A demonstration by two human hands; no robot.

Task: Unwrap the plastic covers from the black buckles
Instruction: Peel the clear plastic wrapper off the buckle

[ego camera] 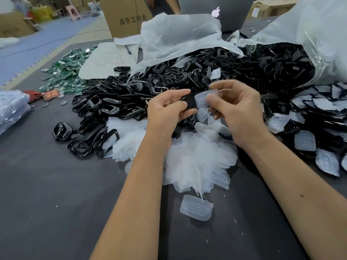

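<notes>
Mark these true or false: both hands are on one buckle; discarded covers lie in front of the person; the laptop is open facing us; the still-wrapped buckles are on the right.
1. The left hand and right hand hold one black plastic buckle. True.
2. The pile of clear plastic covers lies on the dark table. True.
3. The grey laptop shows its screen. False: its lid back faces us.
4. The plastic-wrapped black buckles lie left. False: right.

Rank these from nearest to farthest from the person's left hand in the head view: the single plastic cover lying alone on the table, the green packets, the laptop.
From the left hand:
1. Single plastic cover, below it, toward the viewer.
2. Green packets, far left on the table.
3. Laptop, at the top, behind the bags.
</notes>
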